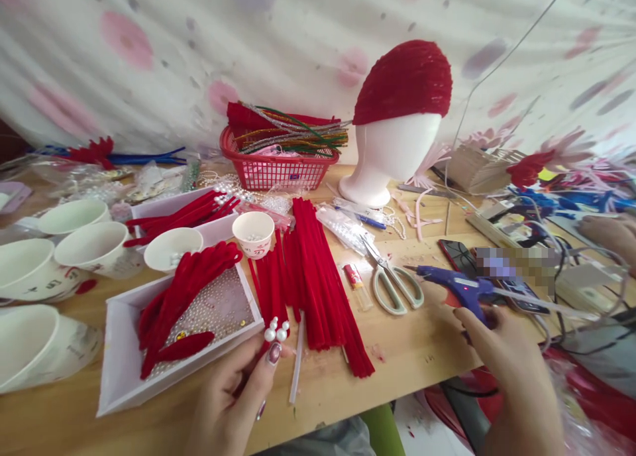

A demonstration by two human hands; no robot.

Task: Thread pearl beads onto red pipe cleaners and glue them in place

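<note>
Between the thumb and fingers of my left hand (pixel 243 383) is a small piece with several white pearl beads (pixel 276 331) at its tip; the rest of it is hidden by the fingers. My right hand (pixel 507 363) is wrapped round a blue hot glue gun (pixel 454 284), whose nozzle points left over the table and whose small red light shows. Red pipe cleaners (pixel 318 290) lie in a bundle between the hands. Left of them, a white box (pixel 183 376) holds small pearls and red fuzzy loops (pixel 186 297). Scissors (pixel 390 277) rest near the nozzle.
Paper cups (pixel 30 343) crowd the left side. Behind stand a red basket (pixel 283 171) of pipe cleaners and a white foam head (pixel 392 151) with a red cap (pixel 407 78). Phones (pixel 457 257), cables and another person's hand (pixel 609 237) are at right. The table's front edge runs below.
</note>
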